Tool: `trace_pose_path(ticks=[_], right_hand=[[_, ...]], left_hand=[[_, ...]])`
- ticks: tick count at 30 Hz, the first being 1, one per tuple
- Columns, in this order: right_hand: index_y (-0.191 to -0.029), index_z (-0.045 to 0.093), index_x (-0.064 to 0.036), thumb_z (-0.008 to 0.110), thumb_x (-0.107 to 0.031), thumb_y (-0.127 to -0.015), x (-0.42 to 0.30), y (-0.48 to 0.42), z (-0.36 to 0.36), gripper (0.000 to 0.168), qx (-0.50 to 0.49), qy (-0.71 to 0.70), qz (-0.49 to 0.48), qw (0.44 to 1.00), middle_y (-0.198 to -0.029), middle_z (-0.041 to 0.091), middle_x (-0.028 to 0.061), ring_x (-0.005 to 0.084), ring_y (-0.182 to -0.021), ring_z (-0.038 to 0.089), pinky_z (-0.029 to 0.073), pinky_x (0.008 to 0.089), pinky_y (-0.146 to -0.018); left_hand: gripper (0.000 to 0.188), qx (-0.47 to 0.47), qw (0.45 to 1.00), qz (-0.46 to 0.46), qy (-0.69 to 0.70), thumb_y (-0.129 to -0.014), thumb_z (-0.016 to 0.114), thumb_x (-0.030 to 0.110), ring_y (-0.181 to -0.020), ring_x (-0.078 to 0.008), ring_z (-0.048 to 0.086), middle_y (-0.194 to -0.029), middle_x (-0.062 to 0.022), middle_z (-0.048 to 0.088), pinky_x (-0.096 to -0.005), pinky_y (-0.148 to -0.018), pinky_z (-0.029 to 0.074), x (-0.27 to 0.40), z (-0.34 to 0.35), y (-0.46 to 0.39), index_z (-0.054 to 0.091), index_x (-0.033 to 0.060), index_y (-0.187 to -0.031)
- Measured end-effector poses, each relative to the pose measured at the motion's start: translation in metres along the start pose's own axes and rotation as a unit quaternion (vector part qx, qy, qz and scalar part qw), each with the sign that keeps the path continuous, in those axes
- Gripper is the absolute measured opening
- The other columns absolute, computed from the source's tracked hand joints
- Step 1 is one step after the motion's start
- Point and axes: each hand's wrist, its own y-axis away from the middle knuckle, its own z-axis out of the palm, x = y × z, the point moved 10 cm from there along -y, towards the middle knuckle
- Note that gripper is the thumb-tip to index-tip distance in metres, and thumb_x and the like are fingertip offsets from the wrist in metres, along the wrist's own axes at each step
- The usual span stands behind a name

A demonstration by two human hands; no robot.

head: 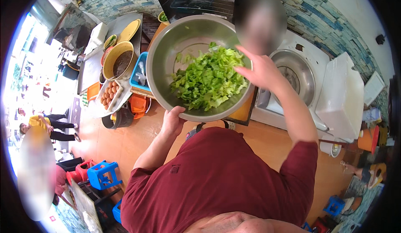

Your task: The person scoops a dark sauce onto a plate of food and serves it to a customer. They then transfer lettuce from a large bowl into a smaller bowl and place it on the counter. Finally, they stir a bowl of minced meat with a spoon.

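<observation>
A large stainless steel bowl (163, 86) is before me, tilted so that its inside faces me. Chopped green lettuce (210, 76) is heaped in its lower right part, with a few loose bits on the bare wall. My left hand (174, 120) grips the near rim at the lower left, thumb on top. Over the right rim reaches my right hand (261, 68), its fingers spread at the edge of the lettuce. Nothing shows between those fingers; whether they touch leaves or rim I cannot tell.
On the left stand a yellow pot of dark liquid (122, 61), a tray of brown eggs (109, 96) and a blue plastic basket (139, 72). A round steel sink (297, 79) and a white foam box (341, 98) are at right. Plastic stools (103, 174) and people are farther off.
</observation>
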Motion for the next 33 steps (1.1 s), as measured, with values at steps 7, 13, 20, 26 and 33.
trace_pose_path(ticks=[7, 13, 20, 26, 33], right_hand=[[-0.139, 0.015, -0.024, 0.065, -0.066, -0.056, -0.019, -0.016, 0.155, 0.105, -0.292, 0.199, 0.097, 0.931, -0.140, 0.009, 0.0263, 0.0461, -0.126, 0.017, 0.025, 0.0567, -0.099], [-0.134, 0.030, -0.020, 0.071, -0.026, -0.063, 0.009, -0.016, 0.167, 0.082, -0.256, 0.228, 0.078, 0.936, -0.138, 0.016, 0.0239, 0.0450, -0.122, 0.026, 0.032, 0.0515, -0.099], [-0.115, 0.053, -0.008, 0.060, -0.013, -0.062, 0.064, -0.017, 0.085, 0.054, -0.087, 0.070, 0.180, 0.977, -0.102, 0.060, 0.0175, 0.0210, -0.092, 0.058, 0.046, 0.0312, -0.082], [-0.114, 0.051, 0.000, 0.063, -0.011, -0.067, 0.087, -0.016, 0.022, 0.050, -0.018, -0.206, 0.128, 0.970, -0.102, 0.059, 0.0146, 0.0195, -0.089, 0.056, 0.044, 0.0295, -0.078], [-0.114, 0.054, -0.003, 0.060, -0.019, -0.076, 0.126, -0.010, -0.037, 0.041, 0.002, -0.260, 0.155, 0.953, -0.102, 0.059, 0.0085, 0.0167, -0.089, 0.056, 0.045, 0.0285, -0.077]], left_hand=[[0.039, -0.026, 0.998, -0.023, -0.048, -0.072, 0.047, 0.001, -0.080, -0.0244, 0.057, -0.097, -0.0121, 0.054, -0.0376, -0.067, 0.050, -0.015, 0.018, 0.005, 0.043, -0.0027, -0.111], [0.039, -0.048, 0.994, -0.058, -0.083, -0.073, 0.047, 0.001, -0.087, -0.0254, 0.056, -0.101, -0.0137, 0.053, -0.0394, -0.071, 0.050, -0.024, 0.018, 0.009, 0.042, -0.0038, -0.112], [0.038, -0.097, 0.990, -0.099, -0.031, -0.076, 0.044, 0.003, -0.090, -0.0269, 0.056, -0.104, -0.0142, 0.052, -0.0428, -0.075, 0.050, -0.036, 0.053, 0.016, 0.040, -0.0027, -0.114], [0.037, -0.087, 0.989, -0.101, -0.062, -0.077, 0.042, 0.004, -0.091, -0.0273, 0.056, -0.106, -0.0154, 0.052, -0.0423, -0.078, 0.049, -0.053, 0.088, 0.012, 0.040, -0.0060, -0.113], [0.038, -0.067, 0.991, -0.109, -0.047, -0.078, 0.042, 0.005, -0.092, -0.0293, 0.056, -0.107, -0.0172, 0.051, -0.0441, -0.079, 0.048, -0.074, 0.108, 0.005, 0.039, -0.0065, -0.114]])
